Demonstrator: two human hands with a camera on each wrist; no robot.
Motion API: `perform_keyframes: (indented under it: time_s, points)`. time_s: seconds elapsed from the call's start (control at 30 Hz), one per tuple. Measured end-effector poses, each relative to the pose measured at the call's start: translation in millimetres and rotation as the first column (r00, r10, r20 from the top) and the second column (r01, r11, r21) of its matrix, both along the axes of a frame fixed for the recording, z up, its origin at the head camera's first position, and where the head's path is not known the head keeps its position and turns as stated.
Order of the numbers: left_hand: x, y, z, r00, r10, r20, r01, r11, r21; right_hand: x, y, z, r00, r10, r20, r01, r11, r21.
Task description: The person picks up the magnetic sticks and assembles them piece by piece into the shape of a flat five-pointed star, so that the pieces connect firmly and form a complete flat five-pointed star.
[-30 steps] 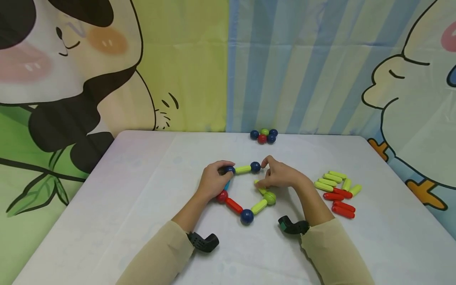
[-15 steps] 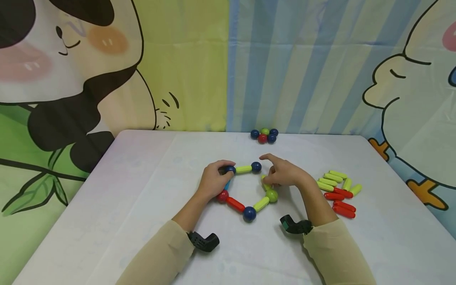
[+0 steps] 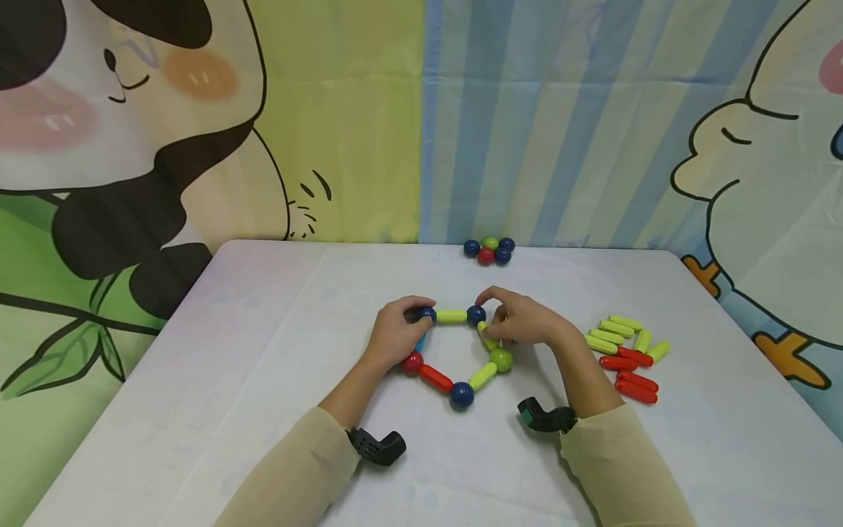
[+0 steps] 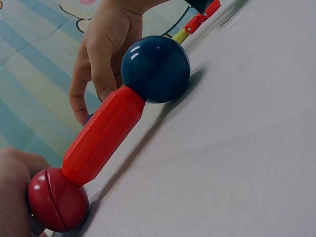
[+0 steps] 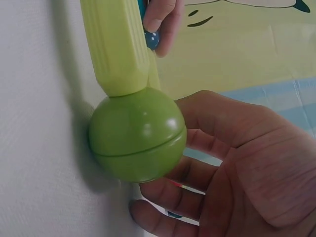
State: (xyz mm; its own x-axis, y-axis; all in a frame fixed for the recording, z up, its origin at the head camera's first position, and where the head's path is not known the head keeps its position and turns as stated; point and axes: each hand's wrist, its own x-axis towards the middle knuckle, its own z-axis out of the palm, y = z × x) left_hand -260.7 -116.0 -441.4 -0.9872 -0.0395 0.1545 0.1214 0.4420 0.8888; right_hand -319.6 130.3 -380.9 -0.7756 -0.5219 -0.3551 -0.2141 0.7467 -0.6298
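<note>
On the table lies a ring of magnetic balls and rods. My left hand [image 3: 391,331] grips the dark blue ball [image 3: 429,315] at its upper left, which joins a yellow-green rod [image 3: 451,316] and a light blue rod [image 3: 420,342]. At the upper right, my right hand [image 3: 527,319] has its index finger on another dark blue ball [image 3: 476,315] and its thumb on a second yellow-green rod [image 3: 486,337]. That rod runs down to a green ball [image 5: 138,136]. A red ball [image 4: 58,200], a red rod [image 4: 104,134] and a large blue ball [image 4: 155,69] form the near side.
Loose yellow-green rods [image 3: 615,329] and red rods [image 3: 636,391] lie to the right on the white table [image 3: 276,344]. Several balls [image 3: 486,256] are clustered at the far edge. A printed curtain [image 3: 369,132] hangs behind. Both wrists wear black cameras [image 3: 378,447].
The right hand's yellow-green rod has swung right and away from me, and its end now meets the upper right blue ball. My right index finger has come onto that ball. The left hand stays put.
</note>
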Motion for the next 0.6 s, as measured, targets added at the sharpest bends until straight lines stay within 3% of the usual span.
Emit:
perform_keyframes:
  time_s: [0.6]
  points:
    - [0.8,0.0,2.6,1.000,-0.004,0.018,0.004,1.000,-0.001,1.5,1.1,-2.1,0.999,0.015,0.048,-0.014,1.000,-0.019]
